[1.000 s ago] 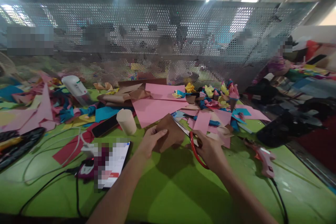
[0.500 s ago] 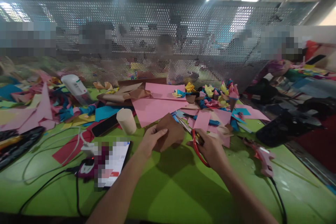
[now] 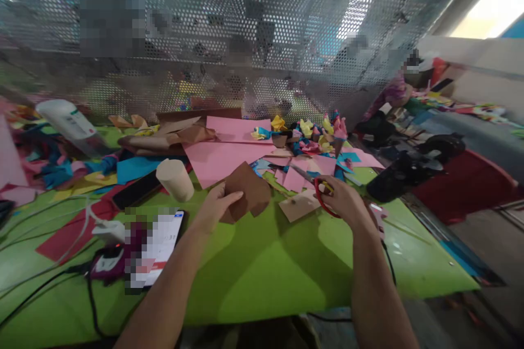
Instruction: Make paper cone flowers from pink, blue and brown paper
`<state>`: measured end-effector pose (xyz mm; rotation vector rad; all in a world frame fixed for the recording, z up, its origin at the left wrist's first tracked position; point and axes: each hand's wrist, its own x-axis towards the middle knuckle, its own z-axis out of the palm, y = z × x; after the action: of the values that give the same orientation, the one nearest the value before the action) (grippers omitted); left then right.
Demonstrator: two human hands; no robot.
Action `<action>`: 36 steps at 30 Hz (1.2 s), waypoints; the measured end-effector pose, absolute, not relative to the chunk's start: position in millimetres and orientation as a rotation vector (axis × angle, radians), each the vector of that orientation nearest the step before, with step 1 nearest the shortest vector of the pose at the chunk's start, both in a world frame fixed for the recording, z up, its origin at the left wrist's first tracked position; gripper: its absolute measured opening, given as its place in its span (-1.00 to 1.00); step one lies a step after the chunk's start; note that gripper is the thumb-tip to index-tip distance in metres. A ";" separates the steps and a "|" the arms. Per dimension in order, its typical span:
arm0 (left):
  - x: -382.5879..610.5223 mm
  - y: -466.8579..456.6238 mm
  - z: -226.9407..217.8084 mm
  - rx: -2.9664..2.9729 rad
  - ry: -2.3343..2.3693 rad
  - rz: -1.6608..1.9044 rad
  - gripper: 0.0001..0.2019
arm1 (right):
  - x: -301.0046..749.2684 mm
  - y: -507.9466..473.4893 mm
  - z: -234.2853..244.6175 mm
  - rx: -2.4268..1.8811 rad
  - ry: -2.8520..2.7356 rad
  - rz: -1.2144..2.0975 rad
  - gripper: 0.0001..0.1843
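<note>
Between the thumb and fingers of my left hand [image 3: 216, 204] is a piece of brown paper [image 3: 248, 190], held just above the green table. My right hand [image 3: 341, 199] grips red-handled scissors [image 3: 321, 196], their blades pointing left and away toward the paper scraps, apart from the brown paper. Under the scissors lies a tan piece of paper [image 3: 298, 206]. A pale cardboard roll [image 3: 175, 180] stands left of the brown paper.
Pink sheets [image 3: 229, 155], crumpled brown paper [image 3: 167, 139] and paper flowers [image 3: 311, 133] crowd the back, below a perforated metal screen [image 3: 229, 38]. A phone [image 3: 161, 253], cables and a white bottle [image 3: 71, 125] are left. A pink glue gun [image 3: 377, 218] lies right, partly hidden by my arm.
My right hand has moved the scissors rightward, away from the brown paper. The tan piece now shows on the table. The view has turned right, and my left hand keeps its hold.
</note>
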<state>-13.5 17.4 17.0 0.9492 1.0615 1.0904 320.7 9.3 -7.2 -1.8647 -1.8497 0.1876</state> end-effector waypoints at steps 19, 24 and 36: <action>5.6 4.5 0.1 1.455 1.069 0.713 -0.87 | 237.6 -1.9 -1.0 -1.215 -1.707 1.146 -0.50; 0.2 -5.9 19.3 1.715 1.306 0.594 -0.91 | 237.1 -1.2 -11.1 -1.314 -1.681 1.228 -0.65; -14.7 -82.2 1.4 2.433 1.461 0.518 -0.66 | 247.2 -2.8 -12.5 -1.503 -1.894 0.990 -0.64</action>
<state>-14.7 -82.2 1.4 2.4335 1.4613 0.5181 247.2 -2.8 -12.5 -1.5028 -1.8945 0.9896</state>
